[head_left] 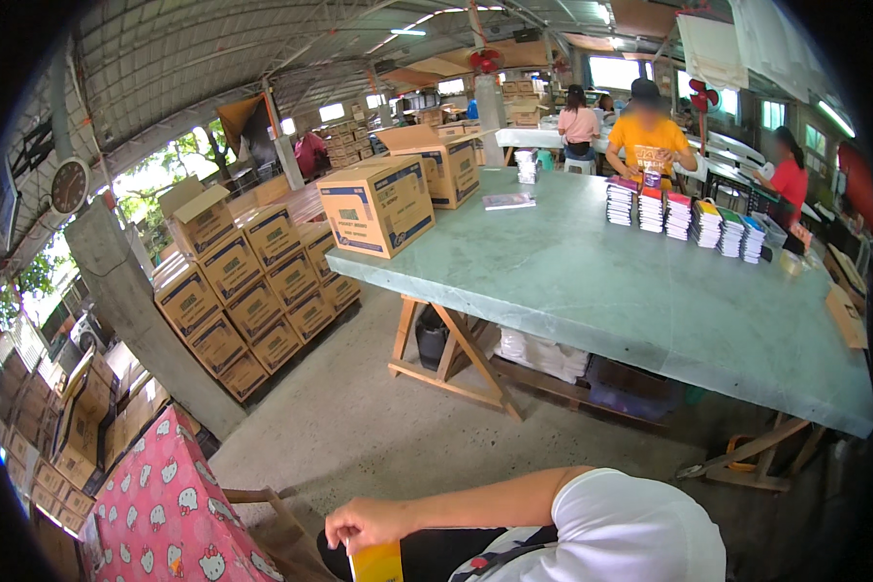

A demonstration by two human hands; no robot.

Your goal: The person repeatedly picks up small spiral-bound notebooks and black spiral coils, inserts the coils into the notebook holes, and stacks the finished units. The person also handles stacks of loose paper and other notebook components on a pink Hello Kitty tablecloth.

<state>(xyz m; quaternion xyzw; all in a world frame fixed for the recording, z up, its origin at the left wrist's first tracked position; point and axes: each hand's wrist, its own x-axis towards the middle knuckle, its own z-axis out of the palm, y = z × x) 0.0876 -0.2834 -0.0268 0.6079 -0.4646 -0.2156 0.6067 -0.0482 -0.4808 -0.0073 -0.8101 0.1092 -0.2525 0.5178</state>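
Observation:
My right hand (367, 524) reaches across at the lower middle, its fingers closed on the upper end of a yellow booklet (376, 563). Only the top part of that booklet shows, above my dark-clothed lap; the picture's lower edge cuts off the rest. My forearm and white sleeve (640, 524) come in from the right. Just left of the hand stands a wooden support (286, 529), beside a surface covered in pink cloth with a cartoon cat pattern (160, 495). My left hand is outside the picture.
Ahead stands a large green-topped table (553, 252) on wooden trestles. Several stacks of booklets (650, 210) and open cartons (383, 204) sit on it. A person in yellow (645, 136) works behind the stacks. Stacked cartons (252, 301) and a concrete post (136, 301) rise at left.

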